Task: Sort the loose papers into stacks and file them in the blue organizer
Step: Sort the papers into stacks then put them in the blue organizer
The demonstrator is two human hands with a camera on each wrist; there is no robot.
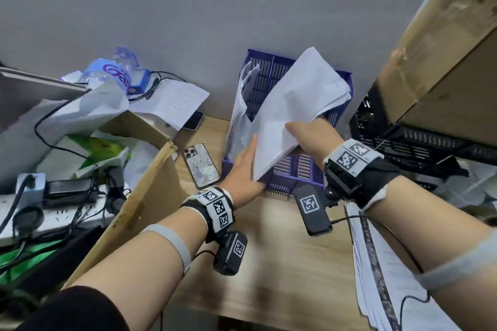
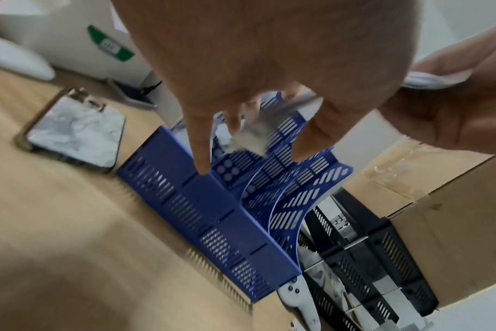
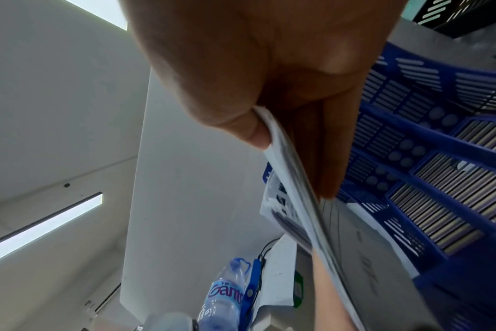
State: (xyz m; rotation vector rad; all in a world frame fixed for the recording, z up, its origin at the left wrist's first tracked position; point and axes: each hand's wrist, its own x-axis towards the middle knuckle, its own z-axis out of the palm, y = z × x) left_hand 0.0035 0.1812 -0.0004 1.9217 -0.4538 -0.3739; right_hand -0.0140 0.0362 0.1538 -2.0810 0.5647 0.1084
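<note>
The blue organizer [image 1: 293, 173] stands against the wall on the wooden desk, also seen in the left wrist view [image 2: 212, 212] and the right wrist view [image 3: 439, 156]. My right hand [image 1: 309, 137] pinches a thick stack of white papers [image 1: 301, 105], thumb on top and fingers beneath, and holds it tilted over the organizer's middle slots. The same stack [image 3: 298, 179] bends under my thumb in the right wrist view. My left hand [image 1: 243, 166] lies with straight fingers against the stack's left edge, above the organizer's front wall. Crumpled sheets [image 1: 239, 115] stand in the leftmost slot.
A phone [image 1: 200, 165] lies face down left of the organizer, beside an open cardboard box [image 1: 150, 183]. A black tray [image 1: 403, 137] and a large cardboard box [image 1: 443, 48] crowd the right. More papers [image 1: 382, 277] lie at the desk's front right. A water bottle [image 1: 113, 72] and cables fill the left.
</note>
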